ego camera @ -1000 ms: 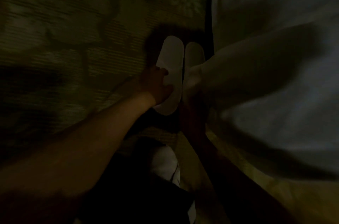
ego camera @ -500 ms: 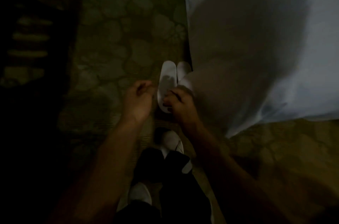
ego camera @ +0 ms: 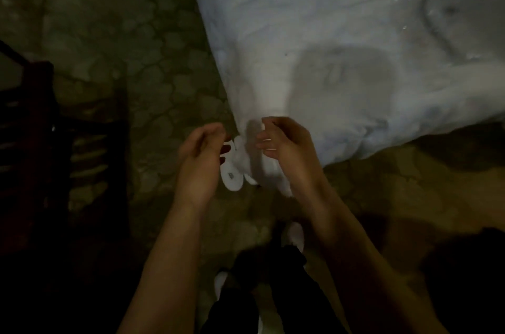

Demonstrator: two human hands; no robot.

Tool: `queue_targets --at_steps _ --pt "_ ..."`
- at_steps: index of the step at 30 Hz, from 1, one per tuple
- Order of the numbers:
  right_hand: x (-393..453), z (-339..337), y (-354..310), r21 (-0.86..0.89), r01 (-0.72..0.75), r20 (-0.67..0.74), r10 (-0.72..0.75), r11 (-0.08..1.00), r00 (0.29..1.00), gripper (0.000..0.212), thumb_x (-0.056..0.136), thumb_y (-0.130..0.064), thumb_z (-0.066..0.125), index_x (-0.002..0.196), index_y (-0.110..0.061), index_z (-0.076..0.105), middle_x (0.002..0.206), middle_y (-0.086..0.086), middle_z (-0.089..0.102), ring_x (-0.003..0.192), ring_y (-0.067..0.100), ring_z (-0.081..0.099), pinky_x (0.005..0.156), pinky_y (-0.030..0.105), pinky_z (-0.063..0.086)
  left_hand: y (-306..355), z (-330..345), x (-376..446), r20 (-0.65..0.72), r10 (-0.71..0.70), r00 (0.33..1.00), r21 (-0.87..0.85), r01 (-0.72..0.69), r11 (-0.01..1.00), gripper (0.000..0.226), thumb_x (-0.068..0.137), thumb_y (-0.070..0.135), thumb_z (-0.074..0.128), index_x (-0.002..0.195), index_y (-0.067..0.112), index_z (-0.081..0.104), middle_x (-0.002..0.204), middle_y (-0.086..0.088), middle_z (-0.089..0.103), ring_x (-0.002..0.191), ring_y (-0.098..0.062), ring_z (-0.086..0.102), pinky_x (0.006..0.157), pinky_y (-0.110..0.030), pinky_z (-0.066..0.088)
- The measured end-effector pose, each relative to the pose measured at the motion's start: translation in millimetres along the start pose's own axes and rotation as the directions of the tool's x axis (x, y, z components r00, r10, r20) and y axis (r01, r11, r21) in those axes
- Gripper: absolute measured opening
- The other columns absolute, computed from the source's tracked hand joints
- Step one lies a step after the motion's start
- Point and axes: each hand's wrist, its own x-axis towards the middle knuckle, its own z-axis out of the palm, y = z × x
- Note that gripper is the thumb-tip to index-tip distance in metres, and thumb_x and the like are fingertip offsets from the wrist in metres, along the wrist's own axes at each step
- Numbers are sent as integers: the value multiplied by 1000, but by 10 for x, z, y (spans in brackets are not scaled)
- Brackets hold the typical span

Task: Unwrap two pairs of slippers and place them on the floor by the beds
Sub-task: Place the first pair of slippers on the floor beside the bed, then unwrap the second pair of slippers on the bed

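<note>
A pair of white slippers point(ego camera: 234, 169) lies side by side on the patterned carpet point(ego camera: 153, 82), right against the hanging corner of the white bed cover point(ego camera: 341, 60). The right slipper is partly under the cover's edge. My left hand point(ego camera: 200, 158) hovers above the left slipper with its fingers loosely curled and nothing in it. My right hand point(ego camera: 284, 147) is raised over the cover's corner, fingers apart, also holding nothing. Neither hand touches the slippers.
A dark wooden piece of furniture point(ego camera: 41, 147) stands at the left. My own feet in white footwear point(ego camera: 296, 235) and dark trousers point(ego camera: 262, 292) are at the bottom middle. The room is dim. Open carpet extends left of the bed.
Both hands have let go of the slippers and lifted away from them. The view has risen and pulled back, showing more of the bed.
</note>
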Motion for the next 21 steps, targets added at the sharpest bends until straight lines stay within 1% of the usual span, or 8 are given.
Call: queue_targets --at_steps 4,7,8,10,12,14,18,21 --pt "-345 -491 -560 28 39 -17 -39 999 999 24 99 -20 49 111 -2 60 93 9 67 86 21 64 82 37 53 619 406 -419 69 72 995 25 -73 997 20 95 28 56 109 22 68 101 5 73 93 -10 69 83 -27 55" --pt "-383 -851 -880 53 3 -59 0 999 998 23 98 -21 52 110 -5 62 98 13 71 80 18 68 73 25 55 998 766 -679 96 88 991 31 -91 995 21 95 27 56 111 19 67 104 3 73 94 -11 68 85 -27 55" --pt "-370 -975 -963 55 -11 -75 15 998 997 21 97 -21 52 109 -7 63 98 12 72 81 17 69 73 24 55 1086 892 -756 97 91 991 31 -94 995 21 95 28 56 110 19 67 105 3 73 94 -11 68 86 -27 55" --pt "-343 -1230 -1091 32 -5 -83 7 999 997 21 98 -23 51 108 -11 64 97 9 72 84 18 71 78 27 57 1202 1163 -895 91 103 990 37 -107 994 18 95 27 56 106 21 68 106 2 72 94 -12 68 86 -28 55" --pt "-320 -1509 -1177 8 5 -73 -4 1000 997 21 98 -25 50 110 -14 63 97 7 72 86 19 71 83 32 57 1261 1455 -1002 84 116 990 58 -121 991 16 95 27 56 103 23 68 107 2 72 95 -13 68 83 -26 55" --pt "-285 -1809 -1241 -8 7 -67 -7 1000 998 21 97 -26 51 111 -15 63 96 5 72 86 17 71 84 34 57 1274 1748 -1070 69 118 991 86 -123 989 15 95 27 55 102 24 67 108 1 71 96 -15 67 83 -26 54" --pt "-205 -2451 -1328 5 8 -84 -7 1000 996 20 97 -25 52 109 -15 64 95 4 72 86 18 71 84 34 56 1280 2343 -1175 57 136 989 116 -142 983 16 96 28 53 105 25 66 112 0 70 101 -19 66 97 -41 53" --pt "-153 -2874 -1383 26 11 -109 -8 1000 994 19 96 -23 52 107 -15 65 93 5 72 85 19 71 83 34 55 1330 2739 -1236 67 155 986 110 -162 981 16 95 31 54 105 28 65 113 3 68 101 -18 65 97 -43 53"
